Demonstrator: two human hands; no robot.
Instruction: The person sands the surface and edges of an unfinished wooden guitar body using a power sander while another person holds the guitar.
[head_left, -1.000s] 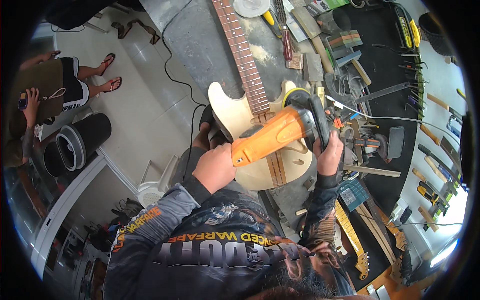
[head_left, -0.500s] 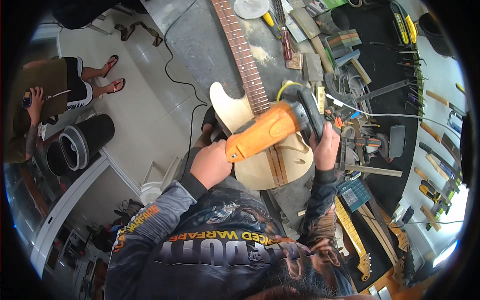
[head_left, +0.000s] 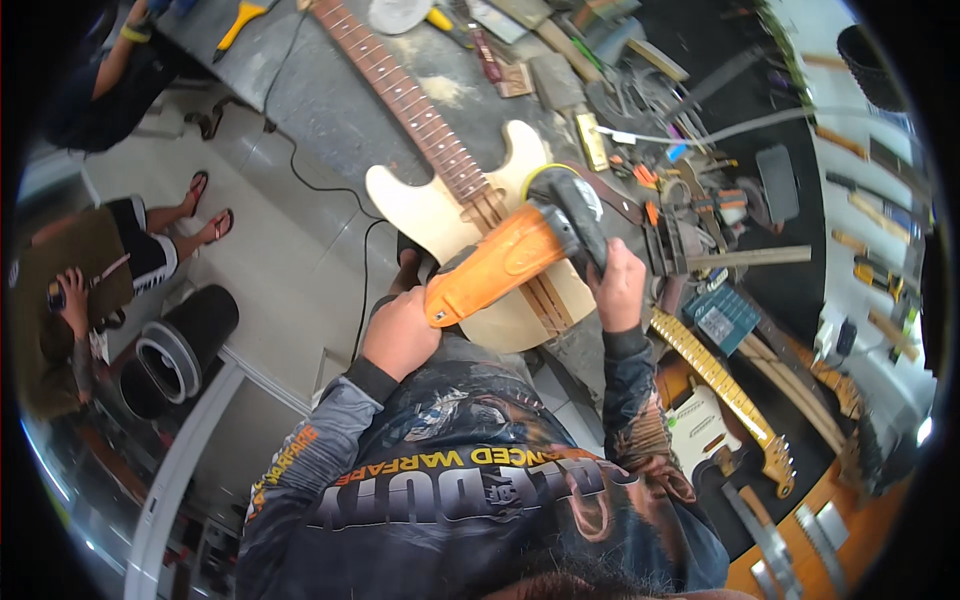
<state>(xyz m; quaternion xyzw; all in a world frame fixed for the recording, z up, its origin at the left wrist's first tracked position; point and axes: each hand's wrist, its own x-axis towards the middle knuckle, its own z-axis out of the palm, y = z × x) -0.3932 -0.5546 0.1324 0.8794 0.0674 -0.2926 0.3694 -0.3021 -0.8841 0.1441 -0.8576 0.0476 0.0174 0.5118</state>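
An orange and black power polisher (head_left: 497,262) lies at a slant over the right part of a pale, unfinished electric guitar body (head_left: 395,192); its round yellow-edged pad is mostly hidden under the tool's head. My left hand (head_left: 398,330) grips the rear of the orange housing. My right hand (head_left: 618,282) is closed on the black handle (head_left: 588,245) at the head. A dark fretted neck (head_left: 400,105) runs from the body toward the upper left, across the dusty grey workbench (head_left: 340,130).
Files, blocks and hand tools crowd the bench's right (head_left: 590,70). A second guitar's pale neck (head_left: 720,380) lies at lower right. Tools hang at far right (head_left: 860,240). Two people are at left (head_left: 105,90) (head_left: 80,310), near black bins (head_left: 195,335) and a cable.
The view has turned, bringing a second person into the upper left and shifting the bench scene. The polisher and both hands sit slightly further left in the picture, with the grips kept.
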